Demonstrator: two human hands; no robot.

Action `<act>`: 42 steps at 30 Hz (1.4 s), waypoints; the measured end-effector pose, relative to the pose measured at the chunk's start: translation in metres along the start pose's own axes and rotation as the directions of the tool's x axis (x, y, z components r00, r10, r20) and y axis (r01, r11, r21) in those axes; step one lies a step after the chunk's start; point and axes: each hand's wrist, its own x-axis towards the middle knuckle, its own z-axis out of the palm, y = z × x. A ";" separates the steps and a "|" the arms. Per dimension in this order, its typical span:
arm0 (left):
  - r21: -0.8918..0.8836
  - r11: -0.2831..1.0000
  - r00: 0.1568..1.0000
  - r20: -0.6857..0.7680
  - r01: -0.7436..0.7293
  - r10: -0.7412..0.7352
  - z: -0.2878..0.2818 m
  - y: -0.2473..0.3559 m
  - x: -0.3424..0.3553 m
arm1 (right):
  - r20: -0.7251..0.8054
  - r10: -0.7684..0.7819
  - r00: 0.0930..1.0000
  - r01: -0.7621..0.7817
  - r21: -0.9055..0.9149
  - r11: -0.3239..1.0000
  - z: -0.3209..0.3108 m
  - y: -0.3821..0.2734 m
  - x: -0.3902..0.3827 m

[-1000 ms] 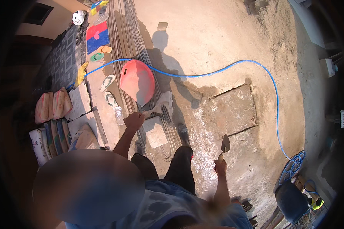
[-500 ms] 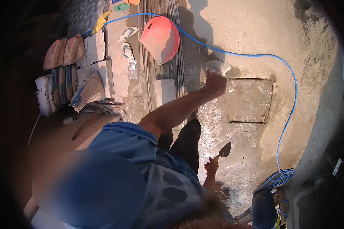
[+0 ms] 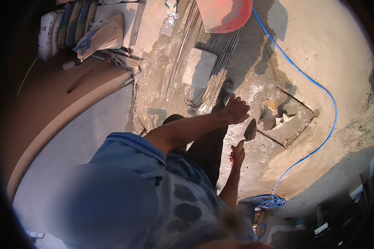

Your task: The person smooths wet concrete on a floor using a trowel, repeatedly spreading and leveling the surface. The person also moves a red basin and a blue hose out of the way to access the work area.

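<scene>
My left hand (image 3: pixel 237 110) is stretched forward over the wet concrete floor, fingers loosely bent and apart, with nothing in it. Just beyond it, a crumpled, torn pale scrap (image 3: pixel 284 121), perhaps paper, shows over a square concrete slab (image 3: pixel 297 132) set in the floor; whether it touches the slab I cannot tell. Dark gaps outline the slab's edges. Closer to my body, my right hand (image 3: pixel 237 156) is wrapped round the handle of a pointed trowel (image 3: pixel 250 130), its blade angled up and away from me.
A blue hose (image 3: pixel 305 74) curves along the right and ends in a coil (image 3: pixel 266 201). Ahead lie a red basin (image 3: pixel 226 16), a bundle of thin rods (image 3: pixel 182 54) and a pale block (image 3: pixel 199 67). Several sacks (image 3: pixel 70 25) stand at the far left.
My left hand has come back nearer and let go of the pale scrap, which now shows over the slab. The trowel has risen slightly in my right hand. The view has turned and shifted.
</scene>
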 end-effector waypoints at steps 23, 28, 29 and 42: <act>-0.496 0.500 0.518 -0.113 0.710 -0.848 0.181 -0.516 0.042 | 0.584 -0.511 0.631 0.550 -0.801 -0.236 0.332 -0.371 0.312; -0.512 0.393 0.440 -0.032 0.764 -0.897 0.202 -0.546 0.077 | 0.618 -0.485 0.619 0.549 -0.782 -0.295 0.342 -0.340 0.285; -0.499 0.402 0.464 0.001 0.768 -0.886 0.198 -0.545 0.088 | 0.614 -0.498 0.612 0.567 -0.780 -0.265 0.331 -0.335 0.288; -0.547 0.375 0.442 -0.009 0.748 -0.897 0.194 -0.496 0.053 | 0.629 -0.497 0.598 0.689 -0.720 -0.084 0.278 -0.292 0.268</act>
